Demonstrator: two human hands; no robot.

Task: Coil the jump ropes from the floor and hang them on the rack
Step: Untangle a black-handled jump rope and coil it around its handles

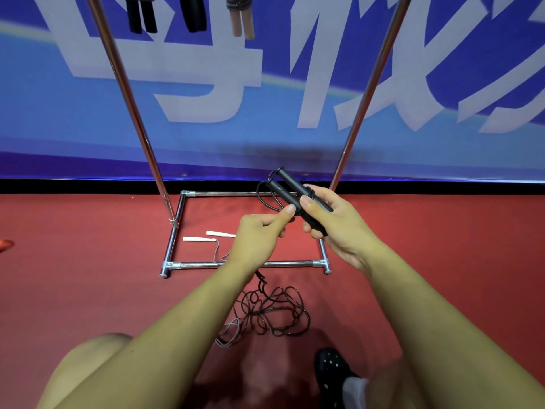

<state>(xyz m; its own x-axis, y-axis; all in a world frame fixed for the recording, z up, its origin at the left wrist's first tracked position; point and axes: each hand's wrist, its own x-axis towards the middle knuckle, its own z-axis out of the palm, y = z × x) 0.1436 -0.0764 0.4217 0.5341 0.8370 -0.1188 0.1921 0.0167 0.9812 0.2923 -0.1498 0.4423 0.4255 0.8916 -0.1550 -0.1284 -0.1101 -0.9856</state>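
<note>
My right hand (330,228) grips the two black handles (290,188) of a black jump rope, held side by side above the rack's base. My left hand (259,234) pinches the thin black cord right beside those handles. The remaining black cord (274,314) lies in a loose tangle on the red floor below my arms. A second rope with white handles (197,239) lies on the floor inside the rack base; its grey cord (228,335) trails toward me. Coiled ropes (191,13) hang from the top of the metal rack (129,93).
The rack's chrome base frame (177,264) sits on the red floor against a blue banner wall (265,98). A red object (6,245) lies at the far left edge. My knee (88,364) and a black shoe (331,370) are at the bottom.
</note>
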